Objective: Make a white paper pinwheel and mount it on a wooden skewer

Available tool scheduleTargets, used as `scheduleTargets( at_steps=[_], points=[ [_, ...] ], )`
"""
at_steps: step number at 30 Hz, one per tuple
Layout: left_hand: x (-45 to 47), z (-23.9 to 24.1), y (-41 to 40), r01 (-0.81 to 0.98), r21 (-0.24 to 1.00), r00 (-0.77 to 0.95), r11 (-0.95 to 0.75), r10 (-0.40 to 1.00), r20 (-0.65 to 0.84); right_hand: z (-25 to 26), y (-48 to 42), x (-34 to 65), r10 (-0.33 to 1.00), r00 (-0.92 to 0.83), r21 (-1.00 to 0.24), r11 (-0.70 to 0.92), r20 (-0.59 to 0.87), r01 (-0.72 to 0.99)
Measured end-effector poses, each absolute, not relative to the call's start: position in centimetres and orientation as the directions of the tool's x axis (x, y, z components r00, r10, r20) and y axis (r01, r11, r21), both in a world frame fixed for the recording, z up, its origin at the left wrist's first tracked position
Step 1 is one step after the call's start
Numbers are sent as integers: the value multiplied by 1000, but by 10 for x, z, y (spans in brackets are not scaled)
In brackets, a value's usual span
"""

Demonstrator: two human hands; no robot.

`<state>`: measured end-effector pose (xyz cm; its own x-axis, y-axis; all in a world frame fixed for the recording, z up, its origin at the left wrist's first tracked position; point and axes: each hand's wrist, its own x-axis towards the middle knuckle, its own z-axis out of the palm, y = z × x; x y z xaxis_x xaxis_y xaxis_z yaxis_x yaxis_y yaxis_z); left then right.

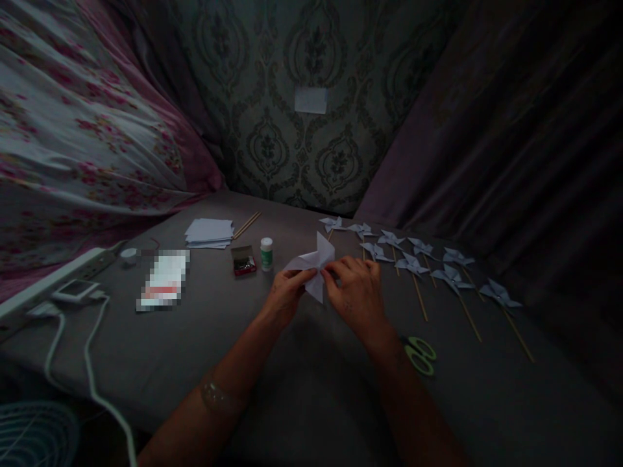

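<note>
A white paper pinwheel [321, 256] is held up over the middle of the table, its folded blades spread out. My left hand [287, 290] grips it from the left, thumb near the centre. From the right, my right hand [359, 290] pinches close to the pinwheel's centre; whether a pin is between those fingertips is too small to make out. Just left of my hands stand a small glue bottle [266, 255] with a white cap and an open red box [244, 262] of small metal pieces. Green-handled scissors [419, 355] lie beside my right forearm.
Several finished pinwheels [451, 277] on sticks lie along the right. A paper stack [210, 232] and thin wooden sticks [247, 225] are at the back left. A power strip [53, 292] with white cables [90, 353] runs along the left edge, near a blurred-out item [164, 280].
</note>
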<state>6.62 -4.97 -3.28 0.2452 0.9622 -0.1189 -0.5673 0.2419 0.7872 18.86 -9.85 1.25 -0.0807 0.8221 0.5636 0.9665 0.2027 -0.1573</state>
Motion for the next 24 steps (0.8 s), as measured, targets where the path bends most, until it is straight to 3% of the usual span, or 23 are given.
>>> scheduleTargets(
  at_steps=[24],
  points=[
    [68, -38, -50, -536, 826, 205, 175, 976, -74, 10, -98, 187, 847, -58, -182, 180, 529, 967]
  ],
)
